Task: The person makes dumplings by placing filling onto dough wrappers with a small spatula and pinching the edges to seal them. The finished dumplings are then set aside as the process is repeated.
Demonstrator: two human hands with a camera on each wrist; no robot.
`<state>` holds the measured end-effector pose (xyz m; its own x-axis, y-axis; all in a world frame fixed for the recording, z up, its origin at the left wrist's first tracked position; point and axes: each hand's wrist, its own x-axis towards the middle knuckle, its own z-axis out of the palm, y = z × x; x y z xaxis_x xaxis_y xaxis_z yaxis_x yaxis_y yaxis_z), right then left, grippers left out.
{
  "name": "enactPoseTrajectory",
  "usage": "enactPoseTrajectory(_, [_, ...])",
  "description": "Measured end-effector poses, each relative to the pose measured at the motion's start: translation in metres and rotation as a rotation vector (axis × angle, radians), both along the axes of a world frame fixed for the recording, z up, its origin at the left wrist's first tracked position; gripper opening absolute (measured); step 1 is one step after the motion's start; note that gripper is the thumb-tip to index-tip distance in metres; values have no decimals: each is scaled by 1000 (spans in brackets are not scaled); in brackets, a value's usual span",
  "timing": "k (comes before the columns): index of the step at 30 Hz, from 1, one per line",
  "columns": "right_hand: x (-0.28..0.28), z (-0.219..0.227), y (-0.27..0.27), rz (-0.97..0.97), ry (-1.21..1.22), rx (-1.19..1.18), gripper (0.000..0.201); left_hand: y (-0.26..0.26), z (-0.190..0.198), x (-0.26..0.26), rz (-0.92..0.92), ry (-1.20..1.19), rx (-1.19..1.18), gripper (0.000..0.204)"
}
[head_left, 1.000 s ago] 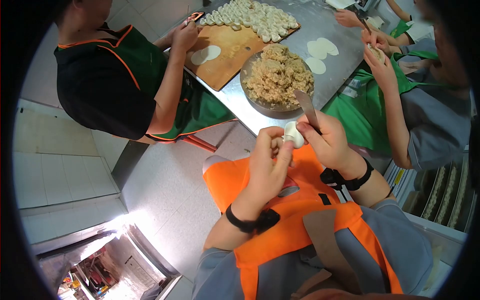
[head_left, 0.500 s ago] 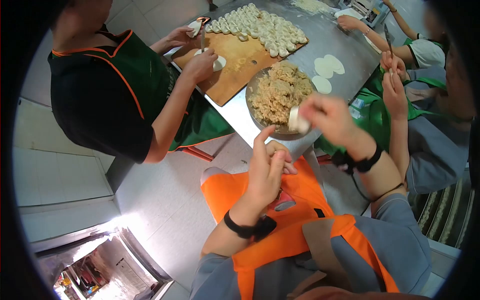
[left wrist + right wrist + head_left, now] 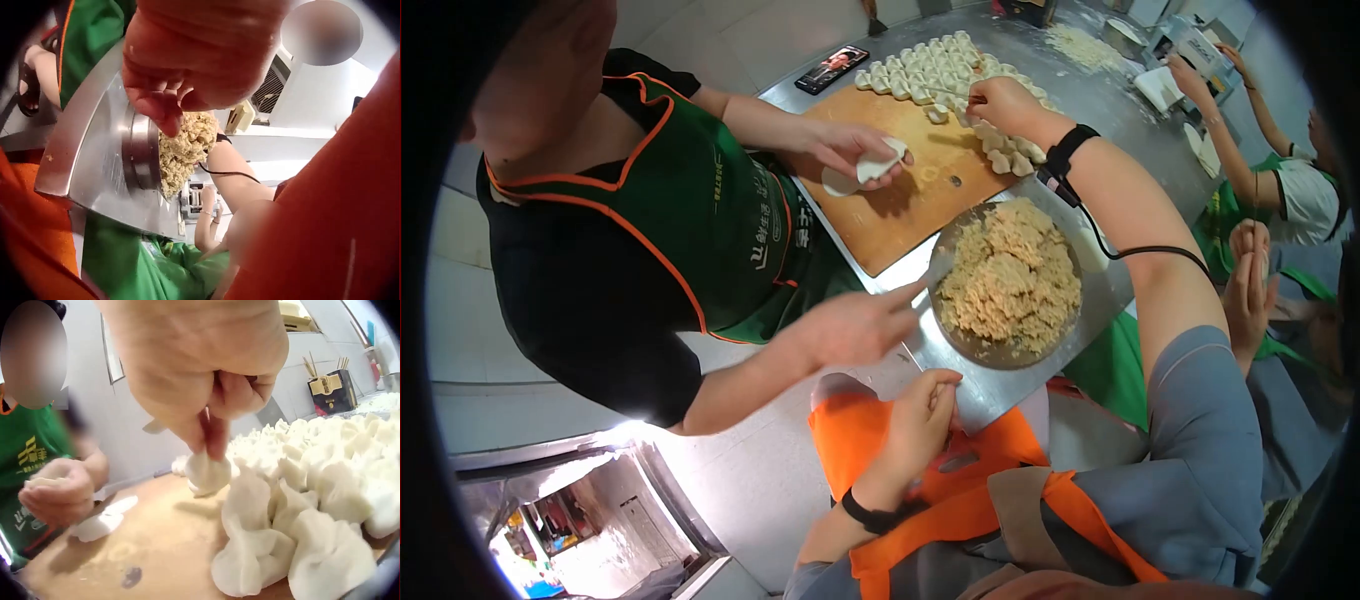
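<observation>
In the head view my right hand (image 3: pixel 1012 108) reaches over the wooden board (image 3: pixel 900 215) to the rows of dumplings (image 3: pixel 922 70). Its thumb and fingertips pinch a white dumpling (image 3: pixel 208 475), held close over the board beside the others in the right wrist view. A grey blade-like piece (image 3: pixel 270 414) shows behind that hand. My left hand (image 3: pixel 920 425) hangs loosely curled over my orange apron, near the table's edge, with nothing seen in it. The metal bowl (image 3: pixel 141 150) heaped with filling (image 3: pixel 1010 280) stands just beyond it.
At the left, a person in a green apron holds a wrapper (image 3: pixel 882 160) over the board; their other hand (image 3: pixel 865 325) is beside the bowl. A phone (image 3: pixel 832 68) lies at the board's far corner. Other people work along the right side of the steel table (image 3: pixel 990 385).
My right hand has moved from over the bowl, past it, to the dumplings on the board. My left hand has relaxed its fingers. The left-hand person has moved one hand toward the bowl.
</observation>
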<state>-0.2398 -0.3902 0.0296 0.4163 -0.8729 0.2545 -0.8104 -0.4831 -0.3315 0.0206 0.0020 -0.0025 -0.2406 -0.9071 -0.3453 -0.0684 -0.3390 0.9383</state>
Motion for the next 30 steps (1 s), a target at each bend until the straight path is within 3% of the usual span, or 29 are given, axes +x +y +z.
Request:
enactPoseTrajectory(4, [7, -34, -28, -50, 225, -12, 19, -6, 3, 3, 5, -41, 95, 17])
enactPoseTrajectory(8, [-15, -26, -13, -50, -18, 40, 20, -8, 6, -3, -42, 22, 111, 15])
enactPoseTrajectory(10, [-44, -10, 13, -81, -104, -35, 21, -12, 10, -6, -87, 1, 92, 14])
enactPoseTrajectory(14, [-105, 11, 118, -360, -36, 161, 20, -6, 8, -12, -172, 29, 54, 14])
enactPoseTrajectory(16, [-148, -28, 161, -416, 40, 144, 21, 1, 8, -16, -232, 43, 31, 14])
enactPoseTrajectory(18, [-147, -42, 211, -568, 172, 126, 26, 11, 4, -20, -264, 82, 3, 14])
enactPoseTrajectory(21, [-130, -53, 258, -732, 2, 313, 33, 24, 7, -24, -294, 84, 12, 14])
enactPoseTrajectory(25, [-102, -65, 286, -760, -58, 177, 37, 41, 7, -26, -293, 97, 27, 14])
enactPoseTrajectory(30, [-106, -60, 295, -749, -243, 161, 37, 53, 9, -24, -281, 93, 17, 15])
